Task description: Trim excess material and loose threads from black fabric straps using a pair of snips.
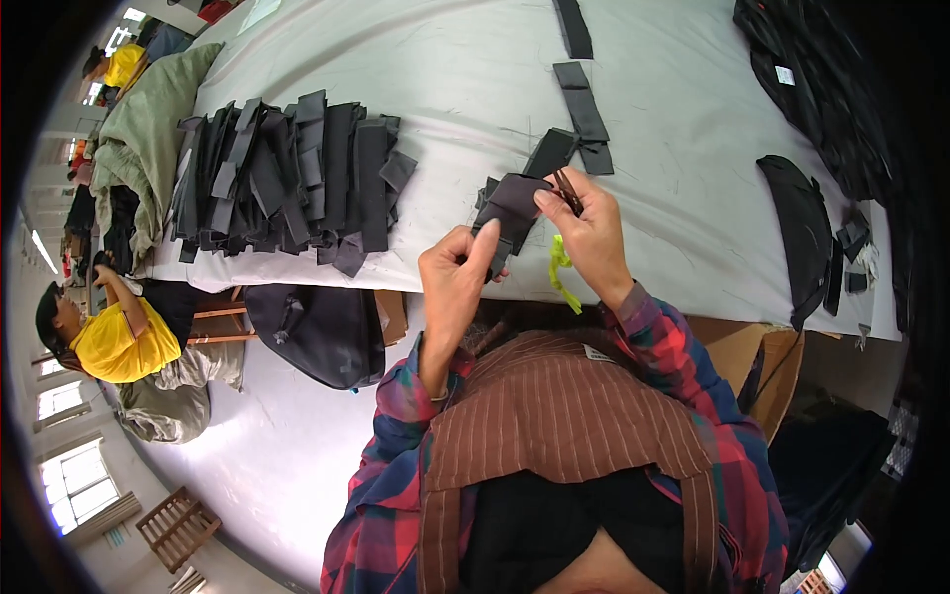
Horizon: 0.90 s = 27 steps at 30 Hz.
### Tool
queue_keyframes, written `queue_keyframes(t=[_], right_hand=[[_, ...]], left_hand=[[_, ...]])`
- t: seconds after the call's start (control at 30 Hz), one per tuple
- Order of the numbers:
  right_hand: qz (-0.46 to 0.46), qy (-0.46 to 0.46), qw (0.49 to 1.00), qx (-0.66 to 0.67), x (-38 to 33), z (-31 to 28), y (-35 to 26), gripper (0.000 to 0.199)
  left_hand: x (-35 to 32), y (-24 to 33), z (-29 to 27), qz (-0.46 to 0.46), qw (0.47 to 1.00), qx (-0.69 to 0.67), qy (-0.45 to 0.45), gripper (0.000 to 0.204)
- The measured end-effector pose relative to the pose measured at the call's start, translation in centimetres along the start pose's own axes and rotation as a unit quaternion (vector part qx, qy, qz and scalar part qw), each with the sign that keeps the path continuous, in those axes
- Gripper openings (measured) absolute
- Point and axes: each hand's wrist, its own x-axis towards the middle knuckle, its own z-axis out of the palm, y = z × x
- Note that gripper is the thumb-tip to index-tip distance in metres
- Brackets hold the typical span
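My left hand [451, 282] is closed on a folded black fabric strip [514, 202], its thumb pressed on top, just above the table's near edge. Dark thread snips [566, 192] sit in my right hand [598, 236], whose thumb is at the strip's right end. A bright yellow-green ribbon [562, 269] hangs below that hand, beside the snips. Right behind the held piece, another black strip [550, 151] lies on the table. Farther back, more black strips [582, 102] form a loose line. Whether the snips' blades touch any thread is too small to tell.
On the white-covered table [475, 59], a large heap of black strips [297, 178] lies at left. Black bags [797, 228] and dark fabric occupy the right side. A cardboard box [767, 371] stands under the near edge. At far left, a person in yellow [124, 342] sits near a black bag [322, 332].
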Motion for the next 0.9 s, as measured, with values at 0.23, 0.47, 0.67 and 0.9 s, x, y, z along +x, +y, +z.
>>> queue_keyframes(t=[0.23, 0.47, 0.67, 0.9], right_hand=[[0.009, -0.008, 1.000, -0.001, -0.4, 0.2, -0.3, 0.015], [0.000, 0.009, 1.000, 0.017, -0.2, -0.6, -2.3, 0.014], [0.105, -0.063, 0.976, 0.182, 0.5, -2.4, -5.1, 0.010], [-0.043, -0.027, 0.999, -0.004, 0.4, -1.2, -2.7, 0.011]], left_hand=[[0.2, -0.7, 0.1, 0.013, 0.996, -0.001, 0.089, 0.027], [0.4, 0.8, -2.5, 0.086, 0.980, 0.178, -0.027, 0.015], [-1.2, 6.2, -1.9, 0.085, 0.969, 0.024, -0.229, 0.021], [-1.0, 3.3, -0.8, 0.041, 0.994, -0.040, -0.094, 0.015]])
